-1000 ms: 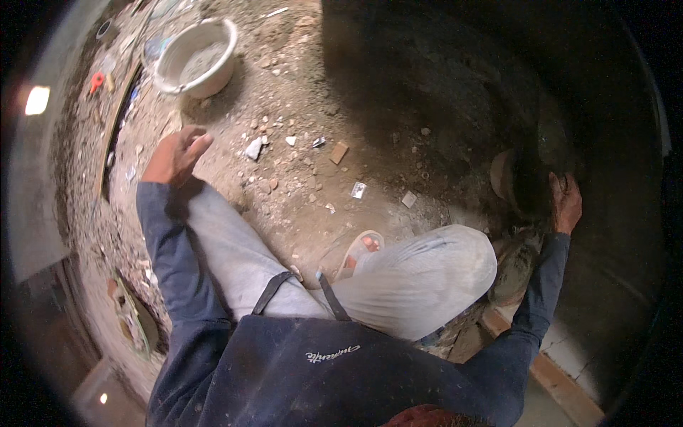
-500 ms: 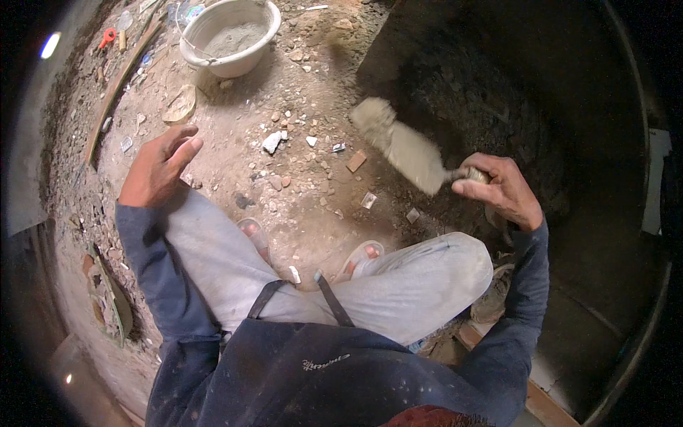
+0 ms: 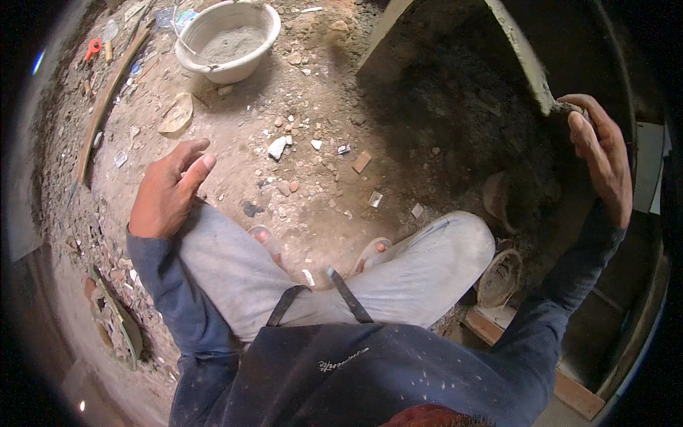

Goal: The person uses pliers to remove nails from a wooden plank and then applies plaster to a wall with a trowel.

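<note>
My right hand [image 3: 601,149] is raised at the far right, its fingers closed round the handle of a trowel [image 3: 525,60]. The blade shows nearly edge-on, a long pale strip with rough mortar along it, pointing up and away from me. My left hand [image 3: 167,186] hovers over my left knee with nothing in it, thumb and curled fingers apart. Ahead of it stands a whitish bucket [image 3: 186,60] with a wire handle, holding grey mortar [image 3: 231,46].
Stones and broken bits, including a white chunk [image 3: 277,147] and a brick fragment [image 3: 361,161], litter the dirt floor. A wooden strip [image 3: 107,99] lies at the left. A round container [image 3: 499,277] and wooden boards [image 3: 569,391] are by my right knee. Dark shadow covers the right side.
My right hand has swung up and to the right with the trowel, whose blade has turned from broad side to edge-on. My left hand has shifted slightly right and down in view.
</note>
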The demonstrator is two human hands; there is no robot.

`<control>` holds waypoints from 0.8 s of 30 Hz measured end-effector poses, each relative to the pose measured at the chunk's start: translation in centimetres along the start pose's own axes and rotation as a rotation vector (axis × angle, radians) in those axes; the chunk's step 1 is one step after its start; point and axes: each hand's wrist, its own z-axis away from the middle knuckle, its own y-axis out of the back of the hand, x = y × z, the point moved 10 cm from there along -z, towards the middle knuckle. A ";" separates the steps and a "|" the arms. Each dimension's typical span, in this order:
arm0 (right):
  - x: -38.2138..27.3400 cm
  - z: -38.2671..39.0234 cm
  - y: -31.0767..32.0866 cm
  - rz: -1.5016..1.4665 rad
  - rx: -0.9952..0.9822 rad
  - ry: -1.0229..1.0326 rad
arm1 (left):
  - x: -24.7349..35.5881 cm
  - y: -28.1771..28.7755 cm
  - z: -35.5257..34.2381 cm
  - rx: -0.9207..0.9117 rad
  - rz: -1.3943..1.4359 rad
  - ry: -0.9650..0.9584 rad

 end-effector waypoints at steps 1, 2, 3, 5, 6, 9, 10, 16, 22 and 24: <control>1.0 0.2 -1.2 -0.059 -0.040 -0.020 | 0.1 -0.3 -0.2 -0.004 0.000 -0.018; 2.0 0.5 -2.4 -0.120 -0.078 -0.045 | 0.3 -0.6 -0.4 -0.012 -0.004 -0.038; 3.1 0.5 -3.9 -0.188 -0.118 -0.061 | 0.4 -0.8 -0.2 -0.016 -0.014 -0.032; 5.1 -0.5 -9.8 -0.241 -0.191 -0.058 | 1.2 -1.2 0.1 -0.032 -0.034 -0.033; 6.0 -1.7 -11.5 0.135 -0.155 0.128 | 2.1 -1.4 -0.2 -0.068 -0.057 -0.050; 8.2 -4.2 -18.0 0.611 0.132 0.346 | 2.8 -1.1 0.0 -0.112 -0.056 -0.025; 8.6 -5.8 -20.0 0.605 0.183 0.410 | 2.8 -0.7 0.5 -0.097 -0.041 -0.005; 12.9 -11.0 -23.7 0.550 0.329 0.398 | 1.9 1.2 2.6 -0.025 -0.034 0.038; 17.3 -11.0 -18.7 0.546 0.492 0.495 | 1.1 0.6 2.5 -0.046 0.018 0.082; 17.2 -11.6 -16.2 0.404 0.421 0.343 | 1.4 0.2 2.3 -0.055 0.023 0.081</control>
